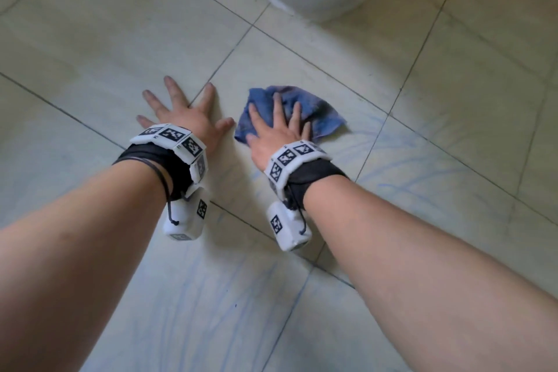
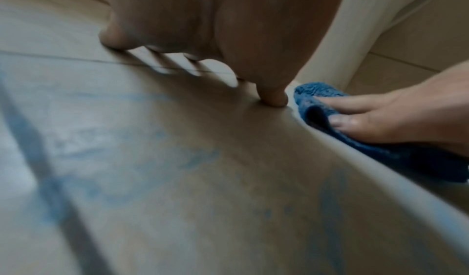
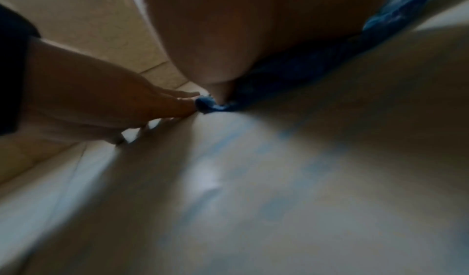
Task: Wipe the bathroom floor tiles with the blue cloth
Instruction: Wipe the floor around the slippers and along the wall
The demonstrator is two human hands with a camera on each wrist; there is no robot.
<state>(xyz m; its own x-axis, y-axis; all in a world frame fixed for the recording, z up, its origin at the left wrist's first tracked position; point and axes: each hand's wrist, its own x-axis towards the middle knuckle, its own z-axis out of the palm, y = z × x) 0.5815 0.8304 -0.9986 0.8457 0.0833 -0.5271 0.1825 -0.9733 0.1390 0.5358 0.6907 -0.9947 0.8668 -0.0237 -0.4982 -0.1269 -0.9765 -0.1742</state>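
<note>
Right hand pressing flat on crumpled blue cloth, fingers straight, left hand beside it – splayed, empty, flat on floor tiles

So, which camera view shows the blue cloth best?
The head view: the whole crumpled blue cloth lies on the floor tiles under the flat right hand. The left wrist view shows only its folded edge under the fingers. The right wrist view shows a dark, blurred strip, mostly hidden by the palm.
</note>
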